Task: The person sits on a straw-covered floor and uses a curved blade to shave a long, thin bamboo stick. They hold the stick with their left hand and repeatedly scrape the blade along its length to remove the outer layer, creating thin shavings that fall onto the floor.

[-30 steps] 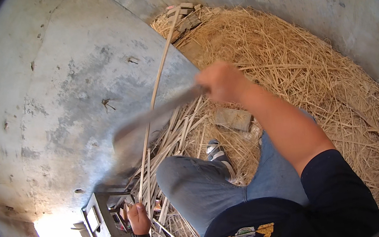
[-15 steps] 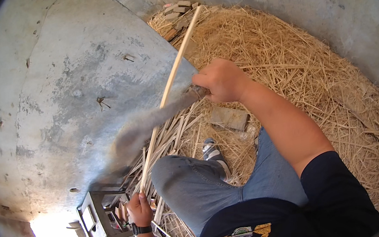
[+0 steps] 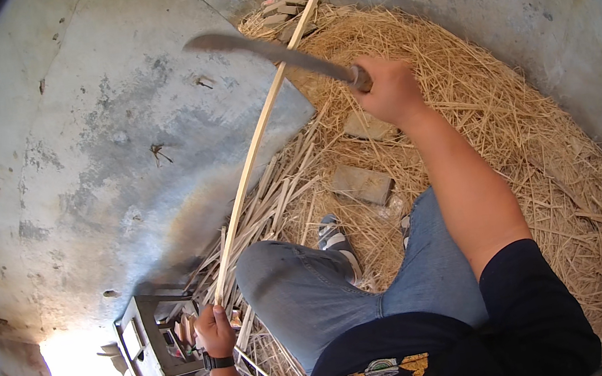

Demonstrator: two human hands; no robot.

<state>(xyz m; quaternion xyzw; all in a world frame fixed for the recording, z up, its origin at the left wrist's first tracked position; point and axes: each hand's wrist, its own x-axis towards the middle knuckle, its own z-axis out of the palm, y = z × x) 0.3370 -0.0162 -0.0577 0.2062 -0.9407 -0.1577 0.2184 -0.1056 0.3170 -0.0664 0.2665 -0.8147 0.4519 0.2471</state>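
My left hand (image 3: 216,331), with a dark watch on the wrist, is closed round the near end of a long pale strip of split bamboo or wood (image 3: 253,148). The strip slants up and away to the far bricks and bows slightly. My right hand (image 3: 387,87) is wrapped round the handle of a machete (image 3: 274,52). Its long dark blade points left, the tip curved, and crosses over the upper part of the strip in this view. Whether blade and strip touch, I cannot tell.
Pale shavings (image 3: 481,155) cover the floor. A pile of split strips (image 3: 264,201) lies left of my knee, near a cabinet-like box (image 3: 155,343). A loose brick (image 3: 362,183) is ahead of my feet; several bricks (image 3: 282,10) are stacked far off. Grey walls (image 3: 117,137) curve round.
My right hand has moved up and to the right with the machete; the blade has swung from low left to above the strip's middle. My left hand keeps its hold, shifted slightly left.
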